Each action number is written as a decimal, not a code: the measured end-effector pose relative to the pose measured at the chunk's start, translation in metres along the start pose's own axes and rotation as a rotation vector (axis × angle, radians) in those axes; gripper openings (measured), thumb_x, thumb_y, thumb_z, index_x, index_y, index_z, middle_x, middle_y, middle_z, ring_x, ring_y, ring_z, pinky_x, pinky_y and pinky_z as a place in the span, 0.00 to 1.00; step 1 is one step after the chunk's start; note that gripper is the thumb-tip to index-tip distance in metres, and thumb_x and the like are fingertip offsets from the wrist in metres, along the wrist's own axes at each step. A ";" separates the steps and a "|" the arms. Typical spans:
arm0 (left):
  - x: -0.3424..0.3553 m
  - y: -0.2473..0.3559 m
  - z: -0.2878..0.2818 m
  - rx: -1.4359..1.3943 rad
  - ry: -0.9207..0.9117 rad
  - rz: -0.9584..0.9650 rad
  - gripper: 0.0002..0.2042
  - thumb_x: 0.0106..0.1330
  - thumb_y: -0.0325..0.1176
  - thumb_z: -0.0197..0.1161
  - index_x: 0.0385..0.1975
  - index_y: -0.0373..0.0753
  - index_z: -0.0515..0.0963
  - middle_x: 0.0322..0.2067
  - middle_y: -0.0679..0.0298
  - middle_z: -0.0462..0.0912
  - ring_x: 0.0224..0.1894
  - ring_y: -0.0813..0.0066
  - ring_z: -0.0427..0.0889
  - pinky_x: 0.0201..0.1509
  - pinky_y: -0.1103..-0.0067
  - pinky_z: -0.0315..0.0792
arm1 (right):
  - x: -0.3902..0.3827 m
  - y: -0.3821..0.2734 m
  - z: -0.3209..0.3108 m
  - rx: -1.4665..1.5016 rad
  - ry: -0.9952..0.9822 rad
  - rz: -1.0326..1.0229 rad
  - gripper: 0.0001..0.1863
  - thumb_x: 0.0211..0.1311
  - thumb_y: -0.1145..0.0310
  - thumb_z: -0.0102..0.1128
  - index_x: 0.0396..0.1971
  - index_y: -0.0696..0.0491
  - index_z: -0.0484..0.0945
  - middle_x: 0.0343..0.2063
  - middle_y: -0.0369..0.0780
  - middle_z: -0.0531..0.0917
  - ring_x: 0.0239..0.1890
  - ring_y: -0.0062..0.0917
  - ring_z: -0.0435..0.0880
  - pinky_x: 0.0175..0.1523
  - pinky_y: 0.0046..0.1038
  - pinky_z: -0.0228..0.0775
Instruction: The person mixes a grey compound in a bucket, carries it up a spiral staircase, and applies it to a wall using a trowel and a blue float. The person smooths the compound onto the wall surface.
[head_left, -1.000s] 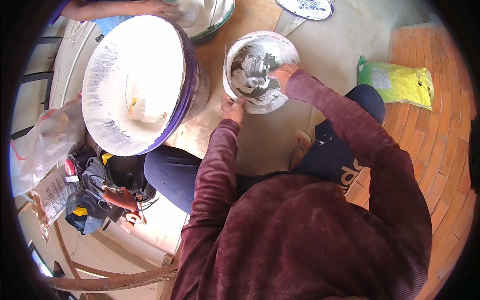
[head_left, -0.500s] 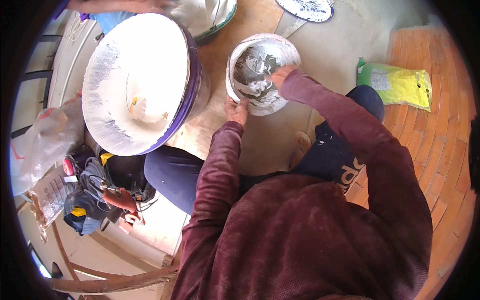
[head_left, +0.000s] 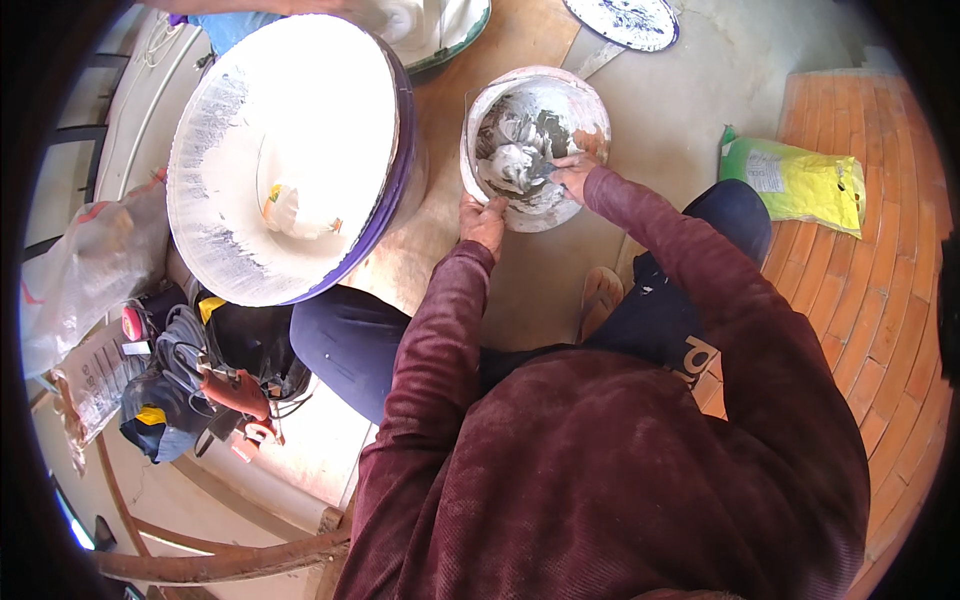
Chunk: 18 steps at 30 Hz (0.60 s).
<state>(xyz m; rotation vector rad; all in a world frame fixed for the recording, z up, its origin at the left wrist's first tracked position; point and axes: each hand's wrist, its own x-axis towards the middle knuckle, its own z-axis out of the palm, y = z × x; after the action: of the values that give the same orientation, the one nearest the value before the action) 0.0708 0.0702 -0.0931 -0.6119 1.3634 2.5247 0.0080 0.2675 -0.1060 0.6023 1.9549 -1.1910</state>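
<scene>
A round bowl (head_left: 590, 107), its wall smeared with white and grey, stands on the floor in front of me. Wet white paste (head_left: 512, 166) is heaped inside it. My left hand (head_left: 483, 225) is closed on the near left part of the rim. At the right side of the bowl, my right hand (head_left: 574, 176) grips a dark, paste-covered tool, apparently a putty knife (head_left: 547, 171), whose end goes into the paste. How the blade is shaped cannot be made out.
A big white-and-purple bucket (head_left: 402, 130) stands left of the bowl. Behind it, another person's arm (head_left: 230, 6) reaches toward a green-rimmed basin (head_left: 470, 40). A paint-smeared lid (head_left: 630, 22) lies far off. A green-yellow bag (head_left: 800, 180) rests at right; cables and a power tool (head_left: 236, 392) lie left.
My right hand has moved down and slightly right, and the tool in it shows more clearly. The paste has been turned over into a heap. My left hand keeps its hold on the rim.
</scene>
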 end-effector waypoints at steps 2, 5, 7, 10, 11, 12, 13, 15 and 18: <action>0.000 0.001 -0.001 0.032 0.004 -0.035 0.22 0.50 0.17 0.52 0.48 0.37 0.65 0.40 0.62 0.75 0.39 0.71 0.76 0.44 0.76 0.72 | 0.003 -0.001 0.007 0.161 0.004 -0.015 0.17 0.55 0.59 0.53 0.44 0.46 0.77 0.34 0.45 0.81 0.36 0.33 0.80 0.43 0.33 0.71; 0.003 0.006 -0.003 0.042 0.008 -0.027 0.21 0.50 0.17 0.52 0.47 0.37 0.66 0.40 0.62 0.76 0.39 0.71 0.76 0.44 0.76 0.71 | -0.015 -0.029 0.009 -0.164 0.057 -0.271 0.18 0.54 0.59 0.55 0.46 0.47 0.76 0.41 0.45 0.79 0.42 0.32 0.79 0.48 0.31 0.69; 0.000 0.004 -0.008 0.047 0.010 -0.007 0.21 0.49 0.17 0.52 0.46 0.37 0.67 0.39 0.62 0.76 0.39 0.71 0.76 0.44 0.76 0.72 | -0.042 -0.051 0.009 -0.476 0.131 -0.425 0.19 0.53 0.59 0.57 0.46 0.47 0.76 0.45 0.45 0.77 0.45 0.33 0.78 0.51 0.30 0.66; 0.001 0.004 -0.006 0.047 -0.011 0.023 0.21 0.48 0.17 0.53 0.45 0.37 0.67 0.38 0.62 0.76 0.38 0.72 0.76 0.43 0.76 0.72 | -0.050 -0.050 0.011 -0.571 0.274 -0.683 0.19 0.55 0.61 0.57 0.48 0.47 0.75 0.35 0.46 0.80 0.32 0.29 0.76 0.42 0.28 0.68; 0.001 0.005 -0.002 0.055 -0.014 0.011 0.20 0.48 0.17 0.53 0.45 0.37 0.68 0.37 0.62 0.76 0.38 0.72 0.76 0.43 0.76 0.71 | -0.047 -0.043 0.009 -0.551 0.311 -0.777 0.19 0.56 0.62 0.57 0.49 0.47 0.74 0.29 0.46 0.81 0.25 0.27 0.75 0.37 0.27 0.69; 0.001 0.005 -0.001 0.071 -0.014 -0.003 0.20 0.48 0.17 0.53 0.44 0.36 0.68 0.37 0.62 0.76 0.38 0.72 0.76 0.43 0.76 0.71 | -0.041 -0.042 0.013 -0.388 0.168 -0.625 0.19 0.55 0.61 0.57 0.49 0.46 0.74 0.31 0.47 0.81 0.26 0.31 0.77 0.39 0.29 0.69; 0.001 0.004 -0.002 0.070 -0.001 -0.011 0.20 0.48 0.17 0.53 0.44 0.36 0.68 0.37 0.63 0.77 0.37 0.73 0.76 0.42 0.77 0.72 | -0.030 -0.038 0.013 -0.383 0.125 -0.535 0.20 0.55 0.60 0.55 0.49 0.45 0.74 0.38 0.47 0.79 0.37 0.34 0.76 0.48 0.29 0.66; 0.008 0.000 -0.011 0.070 0.031 -0.016 0.20 0.47 0.17 0.53 0.44 0.36 0.68 0.36 0.63 0.77 0.34 0.74 0.77 0.38 0.78 0.72 | -0.018 -0.033 0.014 -0.456 0.121 -0.442 0.20 0.53 0.61 0.55 0.48 0.45 0.75 0.42 0.47 0.78 0.45 0.37 0.77 0.53 0.29 0.65; 0.010 -0.009 -0.009 0.089 0.046 0.108 0.20 0.48 0.18 0.53 0.45 0.36 0.68 0.35 0.65 0.77 0.27 0.78 0.77 0.29 0.82 0.72 | -0.019 -0.027 0.002 -0.811 0.187 -0.453 0.21 0.49 0.66 0.56 0.47 0.47 0.75 0.38 0.46 0.80 0.38 0.38 0.79 0.50 0.30 0.68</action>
<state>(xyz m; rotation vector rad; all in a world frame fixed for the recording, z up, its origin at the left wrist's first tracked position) 0.0673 0.0676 -0.1084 -0.5971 1.5557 2.5300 0.0012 0.2533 -0.0773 -0.1694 2.5709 -0.4807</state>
